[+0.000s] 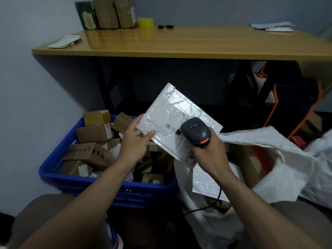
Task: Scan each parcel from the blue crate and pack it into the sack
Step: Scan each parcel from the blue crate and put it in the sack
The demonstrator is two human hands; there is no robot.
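Note:
My left hand [135, 141] pinches the left corner of a white bubble mailer [168, 108], holding it tilted above the blue crate [75, 182]. My right hand [209, 155] grips a black handheld scanner [195, 132], whose head sits over the mailer's printed label. The crate holds several brown cardboard boxes [93, 132]. To the right lies the open white woven sack [269, 141], with another white mailer [206, 182] and a brown box inside it.
A wooden table [179, 44] stands behind, carrying brown boxes, a yellow tape roll [145, 22] and papers. Under its right side is an orange-and-black chair [294, 97]. The scanner cable [206, 205] trails down over the sack. My knees frame the bottom edge.

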